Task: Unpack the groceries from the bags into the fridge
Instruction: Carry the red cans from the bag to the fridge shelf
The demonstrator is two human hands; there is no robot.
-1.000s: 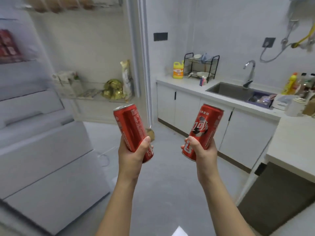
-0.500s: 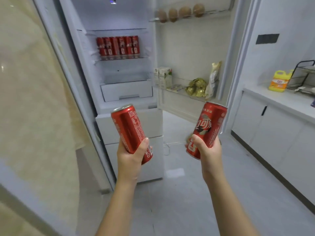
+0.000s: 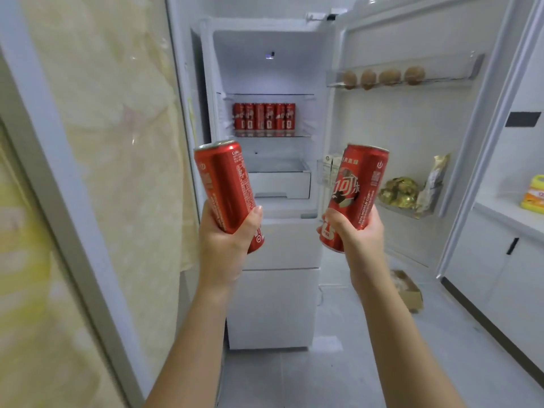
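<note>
At centre frame, before the open fridge (image 3: pixel 273 307), a person raises both forearms from the bottom edge, each hand clamped on a red drink can. The left hand (image 3: pixel 228 245) wraps the lower half of the left can (image 3: pixel 225 184), thumb pressed across its front, and the can's top leans toward the upper left. The right hand (image 3: pixel 357 234) grips the right can (image 3: pixel 357 184) near its base, and this can's top leans toward the upper right. The hands are held apart, with the fridge interior showing between them.

Both cans are tall, slim and glossy red. The left can shows a silver rim and a panel of small white print. The right can shows large white characters, a code square and "FIFA WORLD CUP" lettering.

Behind them, a row of cans (image 3: pixel 264 119) of the same red stands upright on a glass shelf. There appear to be six, though they blur together. A white drawer (image 3: pixel 279 184) sits below that shelf.

At upper right, the open door (image 3: pixel 397 119) carries four brown rounded items (image 3: pixel 385 76), too soft in focus to identify. Lower on the door sit gold-wrapped pieces (image 3: pixel 397 191) and a pale pouch (image 3: pixel 432 181).

Palms hide each can's lower side, and the left hand's fingers are out of sight behind its can. A cardboard box (image 3: pixel 407 290) on the floor is partly covered by the right forearm. A yellow bottle (image 3: pixel 534 195) is cut off at the right edge.
</note>
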